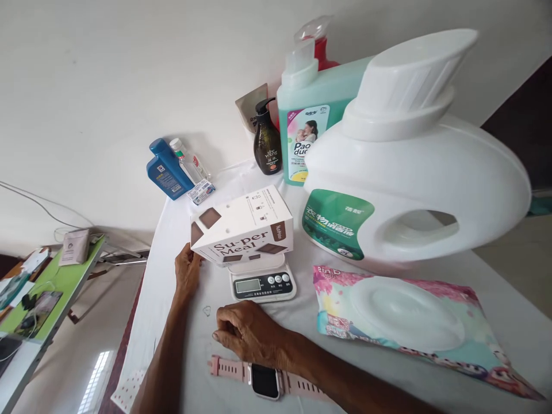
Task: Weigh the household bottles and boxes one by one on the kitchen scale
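A white "Su-per Meal" box (241,230) sits over the platform of a small kitchen scale (263,284), its left end jutting past the scale. My left hand (188,273) is at that left end, fingers curled around the lower corner and partly hidden behind the box. The scale's display looks blank. In front of the scale my right hand (250,329) rests on the white cloth, fingers curled in, with nothing visible in them. Just below it lies a smartwatch (265,380) with a pink strap, partly covered by my right wrist.
A large white detergent jug (414,172) and a wipes pack (405,313) occupy the right. Behind stand a green pump bottle (302,109) and a dark pump bottle (268,144). Back left are a blue bottle (168,169), a clear bottle (190,164) and a small carton (200,192).
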Tool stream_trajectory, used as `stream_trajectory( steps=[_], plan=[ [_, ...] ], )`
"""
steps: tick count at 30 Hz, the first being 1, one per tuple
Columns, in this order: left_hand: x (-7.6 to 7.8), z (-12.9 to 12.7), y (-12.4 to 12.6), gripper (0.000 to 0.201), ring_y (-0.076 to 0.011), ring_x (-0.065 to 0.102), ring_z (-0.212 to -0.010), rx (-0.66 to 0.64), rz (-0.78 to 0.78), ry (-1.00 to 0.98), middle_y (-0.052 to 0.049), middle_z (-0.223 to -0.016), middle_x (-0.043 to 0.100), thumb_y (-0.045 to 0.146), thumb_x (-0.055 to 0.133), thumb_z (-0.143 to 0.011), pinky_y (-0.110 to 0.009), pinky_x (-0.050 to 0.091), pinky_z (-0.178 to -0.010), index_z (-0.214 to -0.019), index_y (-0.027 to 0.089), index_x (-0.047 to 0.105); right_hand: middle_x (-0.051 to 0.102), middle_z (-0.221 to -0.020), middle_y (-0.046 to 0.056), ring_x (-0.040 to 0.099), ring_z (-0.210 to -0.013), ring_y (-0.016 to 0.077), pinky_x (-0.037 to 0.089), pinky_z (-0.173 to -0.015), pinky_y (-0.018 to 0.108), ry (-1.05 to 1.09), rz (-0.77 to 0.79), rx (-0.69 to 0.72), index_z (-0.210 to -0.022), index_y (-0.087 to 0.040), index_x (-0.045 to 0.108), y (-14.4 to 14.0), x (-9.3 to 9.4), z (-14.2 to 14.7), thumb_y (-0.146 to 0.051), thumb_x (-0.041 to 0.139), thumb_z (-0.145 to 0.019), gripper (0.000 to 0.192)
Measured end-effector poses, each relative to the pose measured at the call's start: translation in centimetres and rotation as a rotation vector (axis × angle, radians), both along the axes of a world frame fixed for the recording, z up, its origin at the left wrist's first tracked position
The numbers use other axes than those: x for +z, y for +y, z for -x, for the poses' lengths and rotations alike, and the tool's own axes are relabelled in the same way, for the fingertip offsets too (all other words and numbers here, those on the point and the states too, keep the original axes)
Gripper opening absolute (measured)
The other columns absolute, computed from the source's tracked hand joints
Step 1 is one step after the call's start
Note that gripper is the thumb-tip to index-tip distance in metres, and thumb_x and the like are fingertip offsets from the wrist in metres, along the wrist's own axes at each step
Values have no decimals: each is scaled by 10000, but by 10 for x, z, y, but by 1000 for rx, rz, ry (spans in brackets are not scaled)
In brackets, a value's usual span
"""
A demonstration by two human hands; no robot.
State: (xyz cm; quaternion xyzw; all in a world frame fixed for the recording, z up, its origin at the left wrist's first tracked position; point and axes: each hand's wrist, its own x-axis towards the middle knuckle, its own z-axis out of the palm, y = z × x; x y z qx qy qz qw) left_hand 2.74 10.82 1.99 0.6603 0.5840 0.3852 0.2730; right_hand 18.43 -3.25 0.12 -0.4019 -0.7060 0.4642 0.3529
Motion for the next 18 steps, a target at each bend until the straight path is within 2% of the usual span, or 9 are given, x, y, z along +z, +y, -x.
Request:
stream_trajectory(
  steps=[7, 18],
  plan=[
    [-5, 3, 1, 281, -125, 366, -561, 5, 0, 10, 45, -560, 461, 396, 648, -775, -253, 312, -544, -630, 213, 490, 554, -671, -51, 485, -616, 90, 336, -622, 215, 29, -2, -16, -703, -200, 485, 0, -4, 2, -190, 697, -861, 265],
    [-3, 2, 2, 265, -121, 343, -558, -12, -19, 24, 48, -559, 447, 411, 646, -778, -255, 302, -547, -659, 203, 535, 520, -660, -56, 453, -613, 91, 316, -629, 222, 77, 13, -19, -700, -208, 443, 0, -4, 2, -185, 692, -851, 292]
  ],
)
